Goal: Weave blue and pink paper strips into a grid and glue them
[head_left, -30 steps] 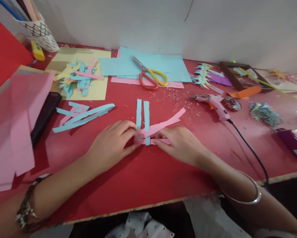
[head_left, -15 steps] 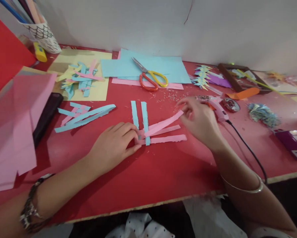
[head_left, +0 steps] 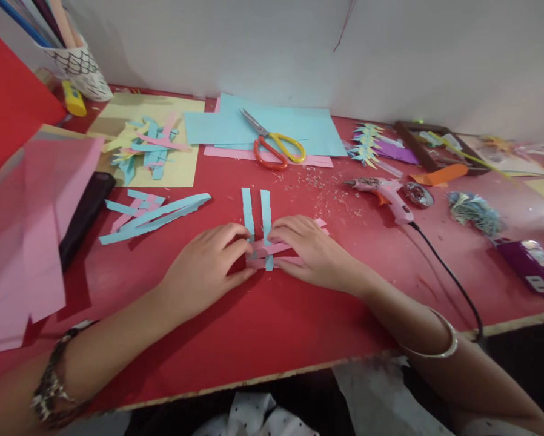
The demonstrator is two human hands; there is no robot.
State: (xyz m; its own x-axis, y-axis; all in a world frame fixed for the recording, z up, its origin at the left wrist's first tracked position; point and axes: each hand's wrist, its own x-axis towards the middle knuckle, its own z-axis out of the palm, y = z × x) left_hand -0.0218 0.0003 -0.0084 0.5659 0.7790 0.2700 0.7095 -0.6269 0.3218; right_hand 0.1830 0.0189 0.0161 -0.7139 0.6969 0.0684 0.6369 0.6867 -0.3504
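Pink paper strips [head_left: 278, 247] cross two upright blue paper strips [head_left: 265, 209] on the red tabletop, woven over and under them. My left hand [head_left: 211, 257] grips the left edge of this weave, its fingers curled and the thumb below. From the right, my right hand [head_left: 315, 251] closes over the pink strips beside the right blue strip, fingertips and thumb at the crossing. Most of the pink strips' length lies hidden under that hand; their ends [head_left: 321, 224] show past its back. The tops of the blue strips stick out above both hands.
A small weave with long blue strips [head_left: 163, 215] lies left. Scissors [head_left: 278, 148] rest on blue sheets [head_left: 299, 121] behind. To the right are a pink glue gun [head_left: 392, 197] with its cord, a fringed paper bundle [head_left: 474, 213] and a purple box [head_left: 529, 266].
My right hand has come left and down from near the glue gun onto the pink strips. The raised pink strip is now down under it. My left hand has stayed in place.
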